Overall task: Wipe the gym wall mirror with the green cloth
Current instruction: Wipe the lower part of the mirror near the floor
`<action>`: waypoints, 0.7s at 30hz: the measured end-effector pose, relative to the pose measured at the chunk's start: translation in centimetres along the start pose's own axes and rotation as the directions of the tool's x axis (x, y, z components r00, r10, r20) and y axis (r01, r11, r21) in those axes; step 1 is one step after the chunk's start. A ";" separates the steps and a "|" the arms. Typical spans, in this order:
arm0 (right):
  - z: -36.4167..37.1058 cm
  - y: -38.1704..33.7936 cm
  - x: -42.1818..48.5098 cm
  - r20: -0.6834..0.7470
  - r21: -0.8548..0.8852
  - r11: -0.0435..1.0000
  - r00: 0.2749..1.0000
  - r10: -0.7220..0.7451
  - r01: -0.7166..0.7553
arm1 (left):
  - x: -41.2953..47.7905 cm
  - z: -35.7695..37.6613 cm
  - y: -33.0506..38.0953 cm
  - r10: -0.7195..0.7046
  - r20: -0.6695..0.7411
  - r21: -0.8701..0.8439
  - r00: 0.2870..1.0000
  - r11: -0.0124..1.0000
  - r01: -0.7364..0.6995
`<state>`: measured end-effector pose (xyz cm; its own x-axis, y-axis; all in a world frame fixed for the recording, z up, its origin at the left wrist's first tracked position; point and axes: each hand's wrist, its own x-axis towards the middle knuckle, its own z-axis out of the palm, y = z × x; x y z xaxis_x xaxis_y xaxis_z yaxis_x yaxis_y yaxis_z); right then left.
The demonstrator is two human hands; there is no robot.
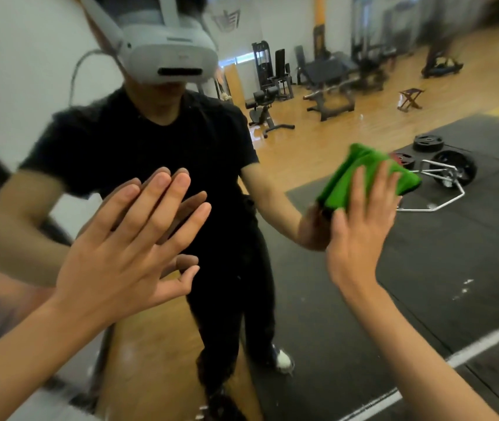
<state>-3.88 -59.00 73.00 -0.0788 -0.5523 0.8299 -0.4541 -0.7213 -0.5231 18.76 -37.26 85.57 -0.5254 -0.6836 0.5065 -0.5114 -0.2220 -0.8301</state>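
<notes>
Pressing flat against the mirror (424, 268), the right hand (360, 220) holds the green cloth (342, 177) to the glass with straight, slightly spread fingers (359, 180) laid over it. The thumb lies along the cloth's lower edge. The hand is released rather than clenched, and the cloth is pinned under it, not gripped.

The cloth is bright green and folded into a thick pad, with soft ridges running along its length. A dark strip shows at its lower corner beside the thumb. It sticks out above and to both sides of the fingers, and it is a little blurred.

The left hand (120, 253) is well apart from the cloth, off to the left. It is released too, with its fingers straight and fanned, and their tips meet their own reflection on the glass.

Between the two hands the mirror shows the person's reflection (151, 141) in a black shirt with a pale headset (169, 56). Just beyond the right hand's fingertips the glass reflects weight plates (427, 142) and a metal bar frame (436, 189) on a black floor mat. Above them it reflects gym machines (272, 71) and a small stool (411, 98) on a wooden floor.
</notes>
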 end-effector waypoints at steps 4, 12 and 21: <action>1.2 -6.5 1.4 -0.057 0.168 0.902 0.909 0.412 -0.398 | -0.2 0.1 0.0 0.011 0.006 0.010 1.000 1.000 -0.011; 1.7 0.8 -8.0 0.262 -0.074 0.783 0.769 -0.583 0.618 | -0.1 0.3 0.1 0.012 -0.009 0.006 1.000 1.000 -0.012; 4.1 -7.5 -5.8 0.005 -0.003 1.000 1.000 -0.001 0.001 | -0.1 0.1 0.0 0.010 0.019 0.046 1.000 0.999 -0.011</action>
<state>3.61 -52.09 71.32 -0.0740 -0.5535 0.8295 -0.4572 -0.7204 -0.5215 18.88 -37.27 85.46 -0.5175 -0.6993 0.4932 -0.4739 -0.2457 -0.8456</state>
